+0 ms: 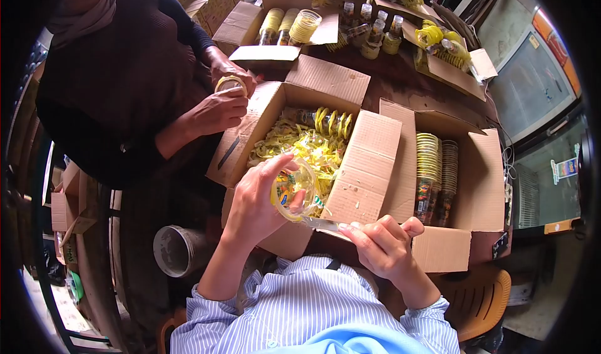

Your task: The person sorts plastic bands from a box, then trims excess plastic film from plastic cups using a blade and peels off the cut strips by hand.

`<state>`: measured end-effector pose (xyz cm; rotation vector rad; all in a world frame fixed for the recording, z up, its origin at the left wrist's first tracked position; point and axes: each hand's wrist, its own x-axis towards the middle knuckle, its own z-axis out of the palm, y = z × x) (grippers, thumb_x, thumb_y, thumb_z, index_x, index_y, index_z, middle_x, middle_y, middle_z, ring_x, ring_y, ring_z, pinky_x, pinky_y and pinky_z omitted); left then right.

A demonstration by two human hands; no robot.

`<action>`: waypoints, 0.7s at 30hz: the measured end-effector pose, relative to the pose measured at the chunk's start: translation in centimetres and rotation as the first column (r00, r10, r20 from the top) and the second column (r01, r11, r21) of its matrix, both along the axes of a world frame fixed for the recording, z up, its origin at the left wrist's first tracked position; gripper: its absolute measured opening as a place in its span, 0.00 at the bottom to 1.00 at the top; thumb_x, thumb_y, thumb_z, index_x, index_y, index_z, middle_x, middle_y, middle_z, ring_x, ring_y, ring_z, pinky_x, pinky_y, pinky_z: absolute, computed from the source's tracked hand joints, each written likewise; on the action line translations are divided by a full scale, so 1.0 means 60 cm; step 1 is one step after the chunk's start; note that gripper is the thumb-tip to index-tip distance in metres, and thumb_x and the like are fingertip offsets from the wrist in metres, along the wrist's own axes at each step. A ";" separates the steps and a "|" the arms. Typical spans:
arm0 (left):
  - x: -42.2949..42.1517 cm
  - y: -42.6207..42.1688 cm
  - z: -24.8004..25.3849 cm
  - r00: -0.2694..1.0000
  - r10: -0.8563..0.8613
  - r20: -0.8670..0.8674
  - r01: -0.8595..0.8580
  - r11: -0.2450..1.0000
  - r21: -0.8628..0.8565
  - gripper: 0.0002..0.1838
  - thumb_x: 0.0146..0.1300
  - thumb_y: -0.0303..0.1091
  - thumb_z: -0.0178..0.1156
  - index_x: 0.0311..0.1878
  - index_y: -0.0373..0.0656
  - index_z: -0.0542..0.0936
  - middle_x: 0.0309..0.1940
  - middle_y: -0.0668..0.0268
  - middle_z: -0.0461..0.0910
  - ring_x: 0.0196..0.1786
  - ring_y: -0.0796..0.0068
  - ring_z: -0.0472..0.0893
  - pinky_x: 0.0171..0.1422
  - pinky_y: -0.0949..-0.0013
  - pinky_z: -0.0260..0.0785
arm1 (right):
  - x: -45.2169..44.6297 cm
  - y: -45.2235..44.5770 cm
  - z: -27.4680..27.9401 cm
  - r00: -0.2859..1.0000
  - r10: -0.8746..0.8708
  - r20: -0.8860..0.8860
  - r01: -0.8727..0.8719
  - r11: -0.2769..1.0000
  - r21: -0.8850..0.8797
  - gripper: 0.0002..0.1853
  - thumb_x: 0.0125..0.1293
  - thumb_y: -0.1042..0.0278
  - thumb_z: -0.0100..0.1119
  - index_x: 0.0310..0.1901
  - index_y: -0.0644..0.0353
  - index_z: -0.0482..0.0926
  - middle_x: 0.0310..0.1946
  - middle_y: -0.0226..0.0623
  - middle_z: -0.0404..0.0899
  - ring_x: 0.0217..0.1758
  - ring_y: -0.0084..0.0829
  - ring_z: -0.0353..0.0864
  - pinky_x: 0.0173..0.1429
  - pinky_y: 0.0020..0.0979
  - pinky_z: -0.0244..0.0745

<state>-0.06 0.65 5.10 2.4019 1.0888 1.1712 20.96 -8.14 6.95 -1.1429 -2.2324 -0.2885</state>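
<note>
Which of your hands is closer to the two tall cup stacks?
Right. The right hand is by the near corner of the box with the cup stacks; the left hand, holding a clear cup, is farther left.

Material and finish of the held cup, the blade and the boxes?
Cup: likely clear plastic, glossy; fingers show through it.
Blade: probably metal, smooth; greyish sheen.
Boxes: cardboard, matte brown; creased flaps.

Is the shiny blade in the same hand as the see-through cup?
No, the right hand holds the shiny blade, while the left hand holds the see-through cup.
</note>
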 end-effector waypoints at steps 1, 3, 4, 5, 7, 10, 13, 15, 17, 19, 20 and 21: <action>0.000 0.000 0.001 1.000 -0.006 0.002 0.006 1.000 0.004 0.37 0.42 0.28 0.69 0.56 0.44 0.61 0.36 0.60 0.78 0.40 0.66 0.80 0.45 0.67 0.73 | 0.002 0.000 0.000 1.000 -0.010 0.007 0.010 1.000 0.005 0.18 0.39 0.70 0.60 0.38 0.55 0.82 0.27 0.19 0.74 0.26 0.16 0.69 0.34 0.19 0.51; -0.001 0.001 0.004 1.000 -0.015 0.002 0.015 1.000 0.018 0.37 0.42 0.28 0.69 0.56 0.44 0.61 0.36 0.60 0.78 0.40 0.66 0.80 0.46 0.67 0.72 | 0.004 -0.001 0.000 0.999 -0.030 0.019 0.030 0.999 0.016 0.18 0.40 0.69 0.60 0.38 0.53 0.82 0.26 0.17 0.74 0.26 0.15 0.69 0.36 0.22 0.47; -0.001 0.001 0.005 1.000 -0.020 0.002 0.020 0.999 0.025 0.37 0.42 0.28 0.69 0.56 0.44 0.62 0.36 0.60 0.78 0.40 0.66 0.80 0.46 0.67 0.72 | 0.004 -0.001 -0.001 0.999 -0.026 0.024 0.026 1.000 0.014 0.17 0.41 0.69 0.61 0.38 0.52 0.82 0.26 0.16 0.74 0.26 0.14 0.69 0.37 0.23 0.46; -0.001 0.001 0.006 1.000 -0.022 -0.001 0.022 0.999 0.028 0.37 0.42 0.28 0.69 0.56 0.44 0.62 0.36 0.60 0.78 0.40 0.66 0.80 0.46 0.67 0.72 | 0.005 -0.001 0.000 0.999 -0.023 0.029 0.023 1.000 0.012 0.17 0.41 0.69 0.61 0.38 0.52 0.82 0.26 0.16 0.74 0.27 0.14 0.69 0.38 0.24 0.45; -0.001 0.001 0.008 1.000 -0.027 -0.007 0.027 0.999 0.035 0.36 0.42 0.28 0.69 0.56 0.44 0.62 0.36 0.60 0.78 0.40 0.66 0.80 0.46 0.67 0.73 | 0.006 0.000 0.001 0.999 -0.020 0.037 0.020 1.000 0.009 0.16 0.42 0.69 0.61 0.38 0.51 0.82 0.27 0.16 0.74 0.27 0.13 0.69 0.39 0.25 0.44; -0.001 0.001 0.011 0.999 -0.033 -0.028 0.034 0.999 0.026 0.36 0.42 0.28 0.69 0.56 0.44 0.62 0.36 0.60 0.78 0.40 0.66 0.80 0.45 0.67 0.73 | 0.008 0.000 0.002 0.999 -0.019 0.041 0.019 1.000 0.005 0.16 0.43 0.68 0.61 0.38 0.51 0.82 0.27 0.16 0.74 0.27 0.13 0.70 0.40 0.26 0.44; 0.000 0.001 0.012 0.998 -0.043 -0.039 0.044 0.998 0.041 0.35 0.42 0.28 0.69 0.55 0.44 0.63 0.36 0.60 0.78 0.39 0.66 0.80 0.45 0.67 0.73 | 0.007 0.000 0.002 0.999 -0.022 0.049 0.021 1.000 0.020 0.15 0.43 0.68 0.61 0.38 0.52 0.82 0.28 0.16 0.74 0.27 0.13 0.70 0.40 0.26 0.45; 0.004 -0.001 0.012 0.998 -0.058 -0.029 0.058 0.998 0.023 0.35 0.42 0.28 0.69 0.55 0.44 0.63 0.35 0.61 0.78 0.39 0.66 0.80 0.45 0.67 0.73 | 0.003 0.002 0.010 0.997 -0.024 0.071 0.022 0.999 0.039 0.15 0.43 0.69 0.61 0.38 0.52 0.82 0.28 0.17 0.75 0.27 0.14 0.70 0.39 0.26 0.45; 0.005 -0.001 0.013 0.997 -0.066 -0.027 0.067 0.998 0.016 0.34 0.42 0.28 0.69 0.54 0.45 0.64 0.35 0.61 0.78 0.39 0.65 0.80 0.45 0.66 0.73 | -0.002 0.008 0.007 0.997 -0.021 0.068 0.018 0.999 0.050 0.14 0.42 0.71 0.61 0.35 0.50 0.82 0.25 0.15 0.74 0.24 0.14 0.67 0.40 0.28 0.45; 0.004 0.000 0.015 0.997 -0.062 -0.034 0.063 0.998 0.018 0.34 0.42 0.28 0.69 0.54 0.45 0.64 0.35 0.61 0.78 0.39 0.64 0.80 0.45 0.66 0.72 | -0.003 0.009 0.006 0.999 -0.013 0.053 0.011 0.999 0.040 0.14 0.42 0.73 0.61 0.34 0.48 0.82 0.23 0.14 0.73 0.22 0.15 0.65 0.39 0.30 0.45; 0.003 0.000 0.015 0.997 -0.064 -0.033 0.064 0.998 0.017 0.34 0.41 0.28 0.69 0.54 0.45 0.64 0.35 0.62 0.78 0.39 0.64 0.79 0.45 0.65 0.72 | -0.001 0.008 0.005 0.999 -0.007 0.040 0.006 1.000 0.023 0.14 0.42 0.73 0.61 0.34 0.48 0.82 0.23 0.14 0.73 0.22 0.15 0.65 0.39 0.30 0.44; 0.002 0.000 0.014 0.997 -0.066 -0.031 0.066 0.998 0.016 0.34 0.41 0.28 0.69 0.54 0.46 0.64 0.35 0.62 0.78 0.39 0.64 0.79 0.45 0.65 0.72 | 0.001 0.007 0.005 1.000 -0.002 0.028 0.002 1.000 0.006 0.14 0.42 0.73 0.61 0.34 0.48 0.82 0.23 0.14 0.73 0.22 0.15 0.65 0.38 0.30 0.44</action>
